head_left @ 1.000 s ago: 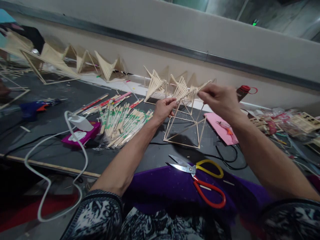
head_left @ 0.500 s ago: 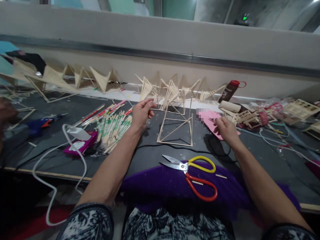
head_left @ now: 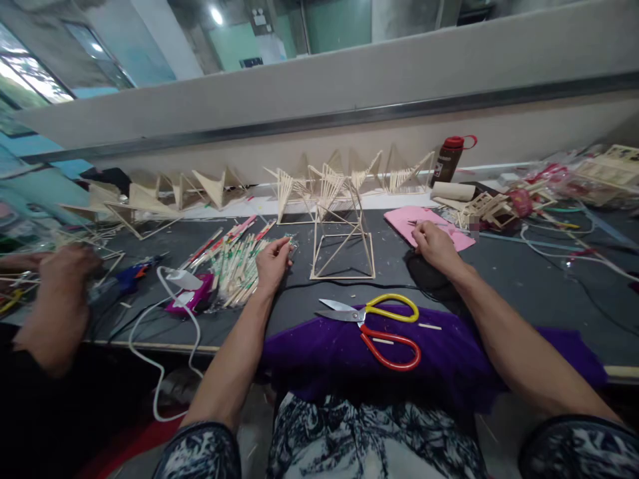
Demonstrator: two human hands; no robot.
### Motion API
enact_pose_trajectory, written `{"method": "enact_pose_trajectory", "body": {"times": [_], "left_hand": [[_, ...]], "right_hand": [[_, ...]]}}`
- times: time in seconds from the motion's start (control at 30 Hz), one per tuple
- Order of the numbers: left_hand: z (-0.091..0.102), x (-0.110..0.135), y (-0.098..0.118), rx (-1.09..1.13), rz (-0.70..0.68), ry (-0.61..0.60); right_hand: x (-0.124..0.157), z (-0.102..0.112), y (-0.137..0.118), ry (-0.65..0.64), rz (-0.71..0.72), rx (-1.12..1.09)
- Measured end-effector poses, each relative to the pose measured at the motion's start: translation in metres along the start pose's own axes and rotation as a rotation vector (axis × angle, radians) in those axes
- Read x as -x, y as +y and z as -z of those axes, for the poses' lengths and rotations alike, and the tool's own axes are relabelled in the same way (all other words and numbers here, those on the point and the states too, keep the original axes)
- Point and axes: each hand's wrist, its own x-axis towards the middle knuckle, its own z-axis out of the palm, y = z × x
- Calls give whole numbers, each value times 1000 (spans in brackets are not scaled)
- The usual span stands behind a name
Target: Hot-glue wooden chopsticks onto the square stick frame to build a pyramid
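Note:
A frame of thin wooden sticks [head_left: 342,246] stands free on the dark table, between my two hands. My left hand [head_left: 272,264] rests on the right edge of a heap of wrapped chopsticks [head_left: 234,263], fingers curled onto the pile. My right hand [head_left: 433,243] lies at the near edge of a pink sheet [head_left: 429,225], fingers bent round something thin that I cannot make out. Scissors [head_left: 375,324] with one yellow and one red handle lie open on a purple cloth [head_left: 449,359] in front of me.
Finished stick models [head_left: 329,179] line the wall. A brown bottle with red cap [head_left: 448,159] stands behind the pink sheet. A glue gun [head_left: 130,277], white cable [head_left: 164,313] and magenta pack [head_left: 187,301] lie left. Another person's hand [head_left: 62,273] works at far left. Clutter fills the right.
Both hands let go of the stick frame and came down: the left to the chopstick heap, the right to the pink sheet. The view swung left, showing another person's hand.

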Motion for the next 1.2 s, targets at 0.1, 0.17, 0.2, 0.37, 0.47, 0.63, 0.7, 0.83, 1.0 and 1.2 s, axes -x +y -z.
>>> {"method": "enact_pose_trajectory", "body": {"times": [0.1, 0.17, 0.2, 0.37, 0.47, 0.63, 0.7, 0.83, 1.0, 1.2], "left_hand": [[-1, -2, -5, -38, -69, 20], [0, -3, -6, -71, -88, 33], [0, -3, -6, -91, -98, 39], [-1, -1, -2, -169, -159, 47], [-1, 1, 0, -185, -167, 44], [0, 2, 1, -176, -155, 50], [0, 2, 2, -175, -154, 44], [-1, 2, 1, -192, -159, 33], [-1, 1, 0, -198, -172, 17], [-1, 1, -1, -210, -173, 9]], "right_hand": [[-2, -3, 4, 28, 44, -15], [-3, -4, 5, 10, 62, 7], [-3, -4, 6, -9, 61, 35], [-6, -3, 7, -10, 79, 242], [-6, -1, 6, 74, 81, 350], [-2, 1, -3, 106, 126, 342], [0, 4, -5, 107, 130, 284], [-1, 17, 4, 176, 1, 33], [-12, 40, 26, 352, -197, -374], [-16, 57, 29, 528, -230, -713]]}}
